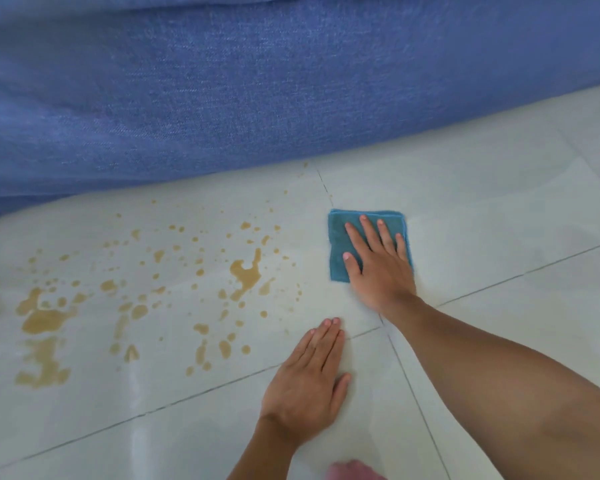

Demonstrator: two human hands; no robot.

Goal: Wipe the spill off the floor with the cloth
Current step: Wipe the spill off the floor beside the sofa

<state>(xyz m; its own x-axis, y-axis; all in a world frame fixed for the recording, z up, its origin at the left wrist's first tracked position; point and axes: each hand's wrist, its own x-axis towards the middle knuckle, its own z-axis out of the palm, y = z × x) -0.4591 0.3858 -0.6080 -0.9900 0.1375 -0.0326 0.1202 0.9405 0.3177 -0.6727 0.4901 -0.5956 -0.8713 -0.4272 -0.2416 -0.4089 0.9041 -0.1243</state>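
Head view: right hand (pixel 378 268) spread flat, fingers splayed, pressing a folded teal cloth (pixel 340 237) onto the pale tiled floor (pixel 499 220). Left hand (pixel 309 382) laid open and flat on a bare tile nearer the body, gripping nothing, apparently bracing. Tan spill (pixel 136 299) scattered in drops and puddles wholly to the left of both hands, strung out leftward alongside the blue upholstered base (pixel 257 98). Cloth-bearing right hand nearest its closest puddle; leftward sweep likely called for.
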